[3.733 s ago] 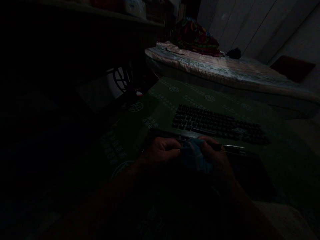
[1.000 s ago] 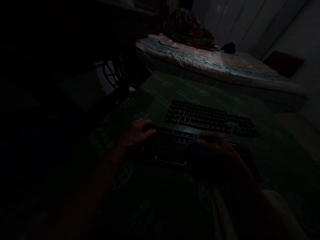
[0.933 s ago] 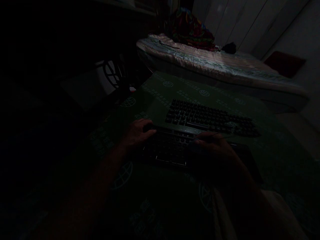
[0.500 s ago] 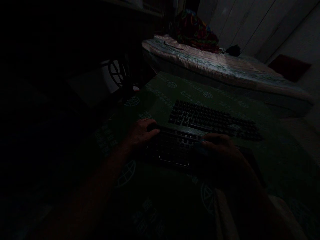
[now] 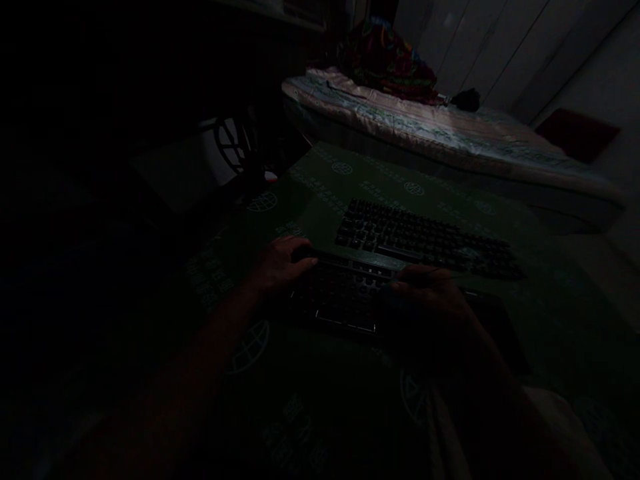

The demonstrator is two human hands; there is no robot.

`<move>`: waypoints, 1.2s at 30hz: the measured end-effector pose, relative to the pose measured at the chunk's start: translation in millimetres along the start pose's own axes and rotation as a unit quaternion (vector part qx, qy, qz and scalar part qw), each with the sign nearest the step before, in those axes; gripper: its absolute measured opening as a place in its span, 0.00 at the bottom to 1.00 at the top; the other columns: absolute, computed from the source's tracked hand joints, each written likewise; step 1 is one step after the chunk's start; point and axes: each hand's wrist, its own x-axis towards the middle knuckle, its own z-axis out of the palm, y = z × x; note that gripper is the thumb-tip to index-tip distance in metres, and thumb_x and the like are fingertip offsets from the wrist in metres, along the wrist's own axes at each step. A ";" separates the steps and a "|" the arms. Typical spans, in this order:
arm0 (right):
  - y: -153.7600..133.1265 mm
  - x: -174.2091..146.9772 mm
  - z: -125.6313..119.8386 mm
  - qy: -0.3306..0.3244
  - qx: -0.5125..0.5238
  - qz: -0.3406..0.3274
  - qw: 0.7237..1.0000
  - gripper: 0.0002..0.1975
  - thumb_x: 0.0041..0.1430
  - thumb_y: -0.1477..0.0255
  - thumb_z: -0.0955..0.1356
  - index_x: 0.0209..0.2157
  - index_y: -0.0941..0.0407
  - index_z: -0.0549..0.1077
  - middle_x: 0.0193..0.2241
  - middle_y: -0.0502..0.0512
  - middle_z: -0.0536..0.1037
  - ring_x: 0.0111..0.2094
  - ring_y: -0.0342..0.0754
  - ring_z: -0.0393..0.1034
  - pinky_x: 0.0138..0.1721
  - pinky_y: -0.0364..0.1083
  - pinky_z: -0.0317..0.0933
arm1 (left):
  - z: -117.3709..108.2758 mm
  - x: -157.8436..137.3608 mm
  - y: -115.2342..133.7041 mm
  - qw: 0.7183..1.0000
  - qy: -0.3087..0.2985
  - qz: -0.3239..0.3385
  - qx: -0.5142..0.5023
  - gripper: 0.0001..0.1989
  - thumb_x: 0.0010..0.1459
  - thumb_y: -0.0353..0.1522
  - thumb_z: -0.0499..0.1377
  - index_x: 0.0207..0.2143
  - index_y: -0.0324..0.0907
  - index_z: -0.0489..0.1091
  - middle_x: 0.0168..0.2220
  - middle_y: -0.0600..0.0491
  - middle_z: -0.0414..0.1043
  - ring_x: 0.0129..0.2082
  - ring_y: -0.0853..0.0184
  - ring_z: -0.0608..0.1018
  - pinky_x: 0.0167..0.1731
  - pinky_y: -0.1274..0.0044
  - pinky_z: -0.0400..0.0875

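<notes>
A black keyboard frame (image 5: 345,321) lies on the green board, its key area partly bare of keycaps. My left hand (image 5: 283,267) grips its far left corner, thumb on top and fingers bent over the back edge. Over the middle right of the frame, my right hand (image 5: 425,293) is closed on a dark bluish, cloth-like thing (image 5: 393,293), pressed close to the keys. A thin dark stick-like line shows by its knuckles; I cannot tell what it is. Behind the frame, many black keycaps (image 5: 400,230) lie set out in keyboard order.
The green printed board (image 5: 310,200) carries the keyboard parts. Beyond it stands a bed (image 5: 440,133) with a colourful bundle (image 5: 390,63) on it. A dark wheel-like frame (image 5: 230,147) is at the left. The room is very dim.
My right hand has moved slightly left along the keyboard frame with the bluish thing, baring more of the frame's right end. My left hand stays at the corner.
</notes>
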 end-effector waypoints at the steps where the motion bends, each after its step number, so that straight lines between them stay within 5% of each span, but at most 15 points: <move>1: -1.0 -0.3 0.8 -0.004 0.001 0.002 1.000 0.13 0.38 0.64 0.73 0.22 0.59 0.73 0.19 0.51 0.71 0.22 0.44 0.63 0.23 0.43 0.58 | -0.4 0.0 0.2 1.000 0.001 -0.002 0.000 0.19 0.50 0.42 0.55 0.41 0.41 0.70 0.44 0.48 0.72 0.45 0.60 0.73 0.47 0.68 0.67; 5: -2.4 -1.7 -1.9 -0.046 0.005 0.014 0.999 0.14 0.37 0.63 0.74 0.21 0.60 0.73 0.18 0.51 0.71 0.21 0.43 0.63 0.22 0.43 0.57 | -1.9 -0.6 2.6 1.000 0.003 -0.010 0.000 0.19 0.50 0.42 0.55 0.41 0.42 0.70 0.45 0.49 0.72 0.45 0.60 0.73 0.47 0.68 0.67; 9: 0.3 -0.2 -3.8 0.009 0.011 -0.002 1.000 0.12 0.40 0.64 0.73 0.23 0.59 0.73 0.20 0.51 0.72 0.22 0.43 0.64 0.24 0.43 0.59 | -1.9 -1.3 3.9 1.000 0.004 -0.011 0.000 0.19 0.50 0.42 0.55 0.41 0.42 0.70 0.44 0.49 0.72 0.45 0.59 0.73 0.47 0.69 0.67; 16: 4.1 0.1 -5.8 -0.021 0.001 -0.024 0.999 0.12 0.41 0.64 0.73 0.22 0.59 0.73 0.19 0.51 0.72 0.22 0.44 0.64 0.24 0.43 0.60 | -0.7 0.3 0.6 1.000 0.004 -0.006 -0.002 0.19 0.50 0.43 0.55 0.41 0.42 0.70 0.44 0.49 0.72 0.45 0.60 0.73 0.47 0.69 0.67; 21: 5.5 3.4 -1.8 0.021 0.012 -0.047 0.999 0.13 0.40 0.63 0.73 0.22 0.59 0.73 0.20 0.52 0.73 0.23 0.44 0.65 0.24 0.44 0.60 | -1.6 0.9 1.4 1.000 0.000 -0.014 -0.006 0.20 0.49 0.43 0.55 0.41 0.42 0.71 0.43 0.49 0.72 0.44 0.60 0.74 0.45 0.69 0.68; 36: -1.6 2.5 -1.1 -0.027 0.017 -0.023 0.999 0.11 0.41 0.65 0.72 0.20 0.59 0.72 0.19 0.50 0.69 0.22 0.42 0.61 0.23 0.43 0.57 | -2.8 1.6 1.3 0.999 -0.004 -0.034 -0.009 0.20 0.49 0.45 0.55 0.41 0.44 0.71 0.45 0.50 0.72 0.45 0.59 0.73 0.46 0.69 0.68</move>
